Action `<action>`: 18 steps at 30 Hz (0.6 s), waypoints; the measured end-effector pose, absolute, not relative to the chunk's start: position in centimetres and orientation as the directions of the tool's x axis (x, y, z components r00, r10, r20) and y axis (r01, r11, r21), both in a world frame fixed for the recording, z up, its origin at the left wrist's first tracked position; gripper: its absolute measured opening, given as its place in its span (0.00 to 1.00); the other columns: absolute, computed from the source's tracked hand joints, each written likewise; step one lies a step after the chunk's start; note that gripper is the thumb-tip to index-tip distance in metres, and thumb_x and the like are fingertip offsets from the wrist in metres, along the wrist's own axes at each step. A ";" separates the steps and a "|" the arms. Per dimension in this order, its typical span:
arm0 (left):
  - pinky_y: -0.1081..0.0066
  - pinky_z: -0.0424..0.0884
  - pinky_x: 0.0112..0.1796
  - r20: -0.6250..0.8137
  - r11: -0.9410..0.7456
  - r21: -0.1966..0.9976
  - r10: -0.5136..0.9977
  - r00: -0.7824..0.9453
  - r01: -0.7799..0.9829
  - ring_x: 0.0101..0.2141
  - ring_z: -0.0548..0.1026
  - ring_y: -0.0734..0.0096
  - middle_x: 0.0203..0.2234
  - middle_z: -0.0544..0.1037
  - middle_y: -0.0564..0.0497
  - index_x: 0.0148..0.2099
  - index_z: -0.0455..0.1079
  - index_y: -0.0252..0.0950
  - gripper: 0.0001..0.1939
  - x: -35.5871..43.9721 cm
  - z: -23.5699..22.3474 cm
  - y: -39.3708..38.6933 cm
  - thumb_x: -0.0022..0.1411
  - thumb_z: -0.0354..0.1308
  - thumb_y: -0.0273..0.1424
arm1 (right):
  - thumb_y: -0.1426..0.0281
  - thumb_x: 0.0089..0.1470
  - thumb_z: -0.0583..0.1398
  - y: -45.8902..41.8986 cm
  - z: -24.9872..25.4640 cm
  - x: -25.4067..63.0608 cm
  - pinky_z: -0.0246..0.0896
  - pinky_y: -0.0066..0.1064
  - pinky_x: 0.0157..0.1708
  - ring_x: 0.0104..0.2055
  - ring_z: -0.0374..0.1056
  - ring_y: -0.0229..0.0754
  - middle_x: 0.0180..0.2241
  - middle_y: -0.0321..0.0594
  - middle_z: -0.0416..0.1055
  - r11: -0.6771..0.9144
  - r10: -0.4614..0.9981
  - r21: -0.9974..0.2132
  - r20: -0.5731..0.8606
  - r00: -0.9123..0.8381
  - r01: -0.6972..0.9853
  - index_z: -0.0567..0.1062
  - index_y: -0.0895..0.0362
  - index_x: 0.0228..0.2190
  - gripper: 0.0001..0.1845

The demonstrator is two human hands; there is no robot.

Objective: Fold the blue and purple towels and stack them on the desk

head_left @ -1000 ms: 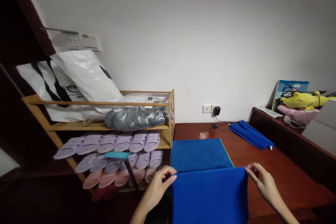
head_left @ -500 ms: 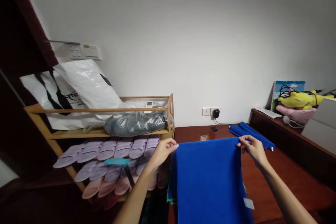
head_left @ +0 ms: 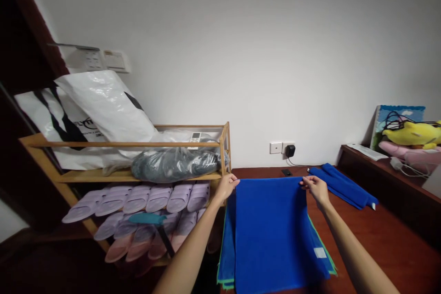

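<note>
The blue towel (head_left: 272, 234) is laid flat on the wooden table (head_left: 379, 248), its far edge held taut so the fold lies square. The far left corner is pinched by the closed fingers of the left hand (head_left: 225, 187); the far right corner is pinched likewise by the right hand (head_left: 315, 187). A folded blue cloth (head_left: 344, 187) lies to the far right, a slipper rack (head_left: 138, 179) to the left.

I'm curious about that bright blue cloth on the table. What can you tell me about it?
The blue cloth looks like soft, fleecy towelling, with a thin green edging and a small white label near its lower right corner. It lies flat in layers on the dark wooden table, hanging slightly over the left edge. The left hand and right hand pinch its two far corners.
</note>
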State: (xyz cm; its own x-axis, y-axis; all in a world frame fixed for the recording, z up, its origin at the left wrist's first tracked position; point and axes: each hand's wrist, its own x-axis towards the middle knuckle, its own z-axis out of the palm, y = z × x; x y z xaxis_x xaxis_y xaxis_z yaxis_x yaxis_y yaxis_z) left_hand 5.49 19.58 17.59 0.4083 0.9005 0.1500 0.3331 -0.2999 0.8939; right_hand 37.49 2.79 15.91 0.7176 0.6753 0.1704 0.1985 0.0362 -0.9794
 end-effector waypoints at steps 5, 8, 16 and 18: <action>0.75 0.68 0.23 -0.035 -0.151 0.864 0.934 0.356 0.481 0.20 0.68 0.79 0.23 0.72 0.57 0.37 0.68 0.32 0.12 7.4 14.0 21.8 0.65 0.55 0.37 | 0.47 0.37 0.62 6.1 11.2 38.6 0.67 0.34 0.26 0.25 0.73 0.45 0.23 0.43 0.76 -0.006 0.674 -0.976 0.157 0.722 0.218 0.69 0.57 0.25 0.25; 0.74 0.70 0.24 -0.072 -0.124 0.833 0.942 0.329 0.540 0.21 0.71 0.78 0.27 0.74 0.54 0.42 0.68 0.32 0.12 8.3 12.5 22.8 0.67 0.52 0.36 | 0.49 0.41 0.60 7.5 8.9 39.1 0.69 0.37 0.32 0.28 0.74 0.45 0.26 0.44 0.77 -0.034 0.694 -0.970 0.152 0.704 0.242 0.70 0.56 0.27 0.23; 0.66 0.68 0.46 0.045 -0.348 0.753 0.874 0.484 0.558 0.46 0.75 0.64 0.47 0.76 0.45 0.56 0.62 0.38 0.19 10.5 8.4 18.4 0.62 0.53 0.30 | 0.53 0.42 0.62 5.6 6.1 37.7 0.65 0.41 0.46 0.46 0.71 0.49 0.43 0.45 0.76 -0.057 0.825 -0.935 0.153 0.545 0.349 0.72 0.54 0.41 0.26; 0.65 0.64 0.52 0.056 -0.415 0.740 0.822 0.567 0.529 0.52 0.70 0.63 0.53 0.72 0.47 0.57 0.63 0.40 0.21 10.6 7.8 16.2 0.61 0.54 0.32 | 0.52 0.45 0.60 2.4 6.1 37.9 0.64 0.41 0.46 0.44 0.71 0.49 0.43 0.45 0.75 -0.085 0.813 -0.915 0.165 0.558 0.395 0.72 0.53 0.42 0.25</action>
